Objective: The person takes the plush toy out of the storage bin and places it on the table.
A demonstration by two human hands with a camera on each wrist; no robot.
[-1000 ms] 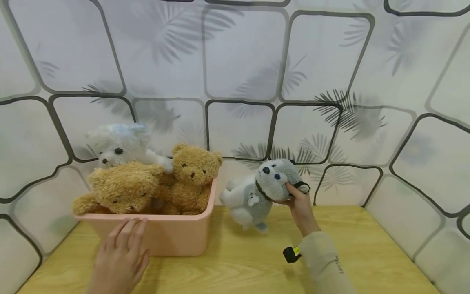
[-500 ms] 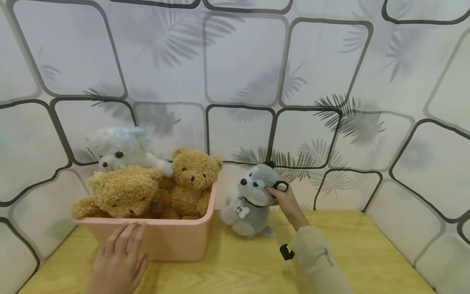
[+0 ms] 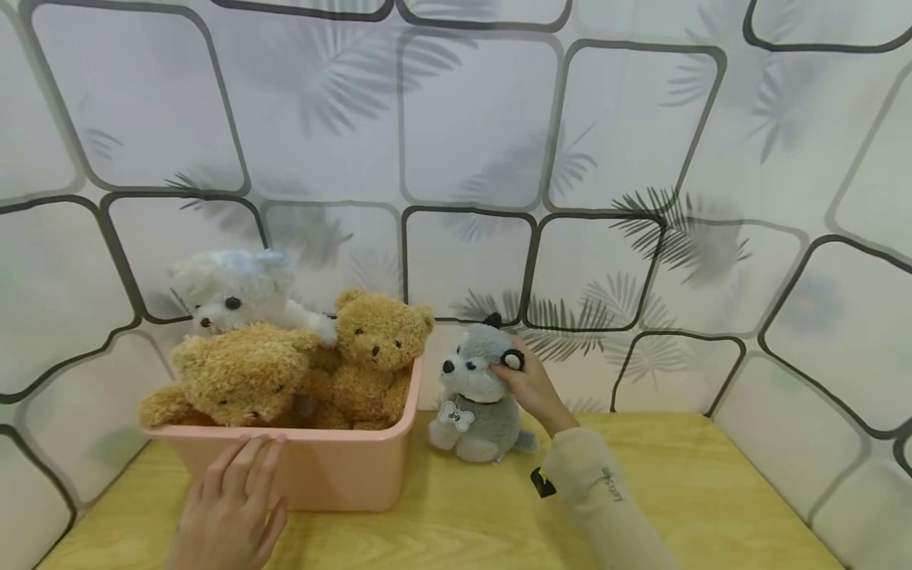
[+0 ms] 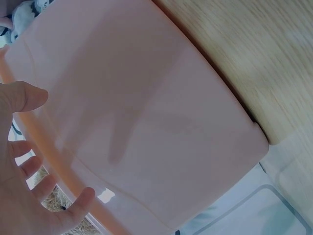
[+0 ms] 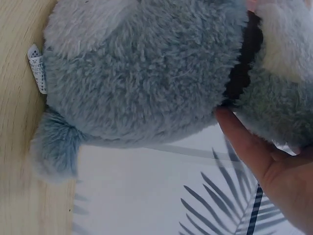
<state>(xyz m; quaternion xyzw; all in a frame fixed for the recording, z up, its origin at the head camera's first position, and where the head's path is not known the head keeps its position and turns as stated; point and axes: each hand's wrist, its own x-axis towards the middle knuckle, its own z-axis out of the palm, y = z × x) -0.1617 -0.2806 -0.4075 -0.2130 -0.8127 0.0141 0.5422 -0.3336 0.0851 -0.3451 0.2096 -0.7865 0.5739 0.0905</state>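
Plush dog (image 3: pixel 492 427), grey and white, sitting about upright on the desk (image 3: pixel 698 491), just right of the pink bin (image 3: pixel 349 471) and close to its side without visible contact. Likely light for its bulk; pile looks deep and fluffy, so expect a soft, squashy body that gives under pressure and springs back. Little chance of slipping, nothing brittle to break. Head probably flops a bit if lifted by itself. Best hold, I judge: the neck, behind the head, where the dark collar (image 5: pixel 243 58) marks a narrowing. Bone-shaped tag (image 3: pixel 457 416) and black-edged ear (image 3: pixel 512 361) look like poor handles; a pull there could strain the stitching.

Fingers: right hand (image 3: pixel 530 388) pinches the back of the head. Thumb lies on the cheek below the ear; most other fingers hidden behind. Right wrist view shows one finger reaching up to the collar line at the neck. Body and tail (image 5: pixel 56 147) sit free of the grip, tail against the desk.

Left hand (image 3: pixel 231 495) well apart from the dog: fingers extended, tips at the bin's near rim, thumb held away. Left wrist view shows them slightly spread.
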